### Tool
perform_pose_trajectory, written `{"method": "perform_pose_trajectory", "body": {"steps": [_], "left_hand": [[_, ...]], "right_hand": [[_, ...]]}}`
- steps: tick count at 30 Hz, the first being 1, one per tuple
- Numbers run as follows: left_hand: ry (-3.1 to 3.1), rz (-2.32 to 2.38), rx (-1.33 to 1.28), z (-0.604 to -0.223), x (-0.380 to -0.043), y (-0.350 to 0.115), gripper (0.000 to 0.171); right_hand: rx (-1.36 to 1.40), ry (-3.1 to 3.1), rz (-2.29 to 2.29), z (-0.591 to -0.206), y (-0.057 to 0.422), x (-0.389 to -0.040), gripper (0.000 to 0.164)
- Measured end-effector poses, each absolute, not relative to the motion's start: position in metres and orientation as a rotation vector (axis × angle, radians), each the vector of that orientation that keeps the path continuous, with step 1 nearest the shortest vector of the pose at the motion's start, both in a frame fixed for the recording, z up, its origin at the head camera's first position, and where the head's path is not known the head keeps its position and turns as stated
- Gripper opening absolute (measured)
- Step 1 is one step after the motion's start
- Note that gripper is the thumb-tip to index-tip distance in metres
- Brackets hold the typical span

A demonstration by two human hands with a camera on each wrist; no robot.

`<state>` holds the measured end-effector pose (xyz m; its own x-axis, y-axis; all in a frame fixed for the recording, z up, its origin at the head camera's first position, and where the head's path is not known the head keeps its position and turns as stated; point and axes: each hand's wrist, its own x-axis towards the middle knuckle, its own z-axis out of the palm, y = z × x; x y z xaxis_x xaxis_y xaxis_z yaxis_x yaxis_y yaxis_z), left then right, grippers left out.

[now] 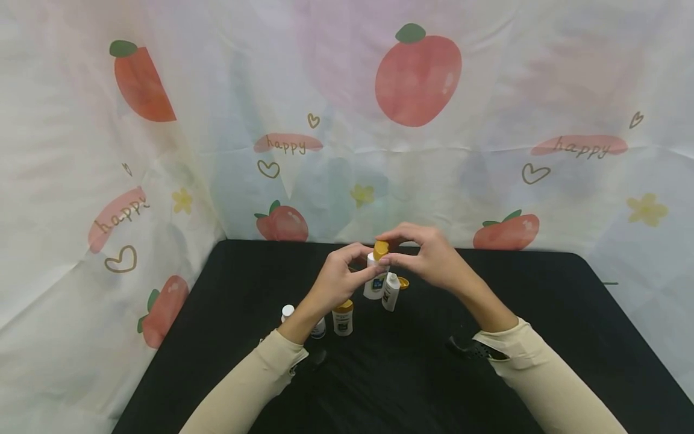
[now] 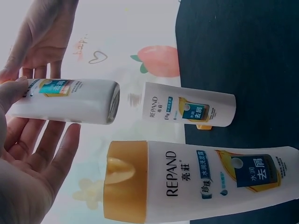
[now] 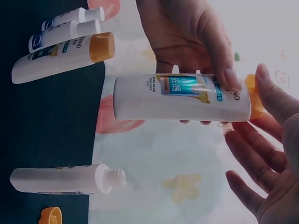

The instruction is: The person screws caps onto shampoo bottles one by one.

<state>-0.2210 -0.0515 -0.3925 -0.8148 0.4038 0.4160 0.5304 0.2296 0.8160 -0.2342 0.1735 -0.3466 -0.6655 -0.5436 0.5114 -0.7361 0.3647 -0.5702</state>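
My left hand (image 1: 344, 277) grips a white shampoo bottle (image 3: 182, 98) around its body, thumb pressed over the printed front. The bottle is raised and upright, its base off the table. At its top, my right hand (image 1: 431, 256) pinches the yellow cap (image 1: 381, 249) between thumb and fingers; the right wrist view shows the cap at the bottle's neck, partly hidden by the thumb. Just below the hands stands a similar white bottle (image 1: 390, 293) with its neck bare. A loose yellow cap (image 3: 50, 216) lies beside that bottle.
A yellow-capped shampoo bottle (image 1: 343, 320) stands on the black table (image 1: 412, 374), nearer my body. Two smaller bottles with white caps, one a white-capped bottle (image 3: 70, 35), stand beside it, partly behind my left forearm. A printed curtain (image 1: 347, 90) hangs behind the table.
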Motion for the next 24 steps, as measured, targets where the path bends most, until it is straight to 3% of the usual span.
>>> {"method": "perform_pose_trajectory", "body": {"steps": [13, 24], "left_hand": [[-2.357, -1.65, -0.885, -0.3948, -0.2236, -0.055, 0.022], [-2.351, -1.649, -0.876, -0.3964, -0.2266, -0.0564, 0.024]], "right_hand": [[1.114, -2.38, 1.162, -0.3426, 0.1785, -0.2305, 0.023], [1.142, -2.338, 1.186, -0.3422, 0.1808, -0.2305, 0.023]]}}
